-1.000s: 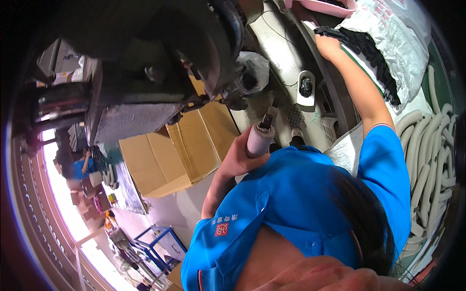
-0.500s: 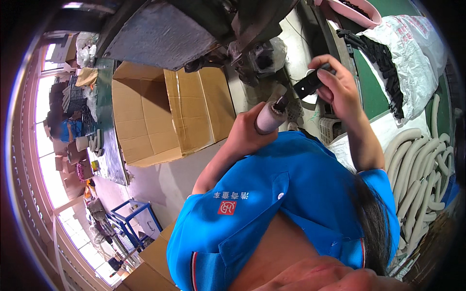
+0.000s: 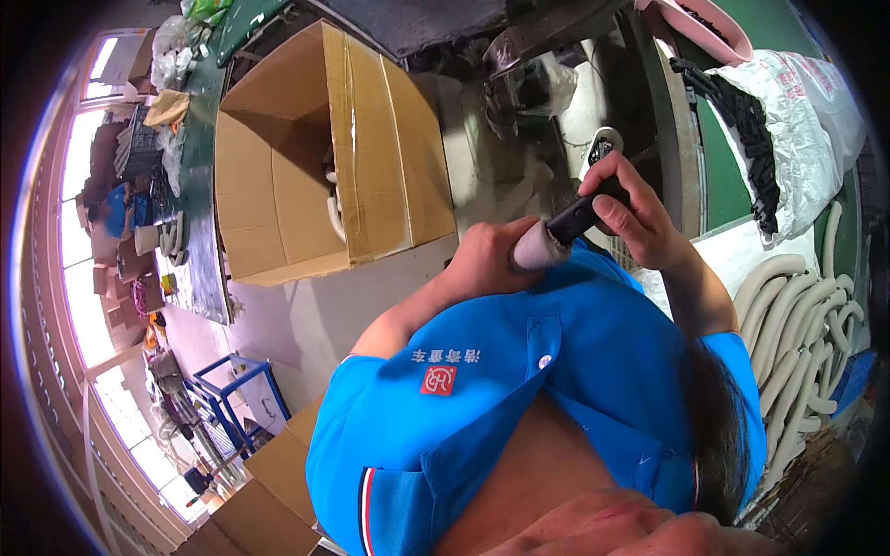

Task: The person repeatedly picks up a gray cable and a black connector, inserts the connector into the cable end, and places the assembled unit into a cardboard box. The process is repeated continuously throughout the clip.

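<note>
A pale foam tube is gripped in the left hand, whose fingers are wrapped tightly round it so that only its blunt end shows, while a short black piece is pinched between the thumb and curled fingers of the right hand and is held touching that end of the tube. Both hands are raised close together in front of a blue polo shirt, in the middle of the view. Just to the left of the hands, an open cardboard box is seen standing on a pale concrete floor, with several curved pale tubes lying inside it. At the right edge, a heap of long pale foam tubes is piled, and above it a white woven sack is spread open with black parts spilling from it onto a green surface. A pink tub is set at the top right. Dark machinery is seen above the hands. Along the left rim, bright windows are lined up, a cluttered green bench runs beside them, and a blue metal frame stands on the floor below.
</note>
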Available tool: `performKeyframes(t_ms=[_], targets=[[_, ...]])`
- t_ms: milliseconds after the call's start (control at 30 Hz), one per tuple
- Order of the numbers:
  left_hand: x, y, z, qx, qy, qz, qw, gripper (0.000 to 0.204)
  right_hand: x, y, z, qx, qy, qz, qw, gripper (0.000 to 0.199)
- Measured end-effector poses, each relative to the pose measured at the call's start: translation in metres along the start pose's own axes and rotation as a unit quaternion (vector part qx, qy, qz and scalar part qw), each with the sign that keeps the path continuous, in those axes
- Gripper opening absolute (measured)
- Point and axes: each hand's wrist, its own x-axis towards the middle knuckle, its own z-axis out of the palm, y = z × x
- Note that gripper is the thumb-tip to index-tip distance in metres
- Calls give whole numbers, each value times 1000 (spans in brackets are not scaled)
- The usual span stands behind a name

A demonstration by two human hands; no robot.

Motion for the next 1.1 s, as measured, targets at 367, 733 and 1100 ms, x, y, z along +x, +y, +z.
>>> performKeyframes(t_ms=[367,733,1100], targets=[[6,-27,-27,75,52,-32,995,41,35,43,13,-8,66,77,995,24],[87,-51,-121,211,65,-32,975,60,162,136,-40,-426,184,-50,884,33],[118,-110,-136,124,-43,-78,988,59,167,164,-56,-98,192,227,950,47]])
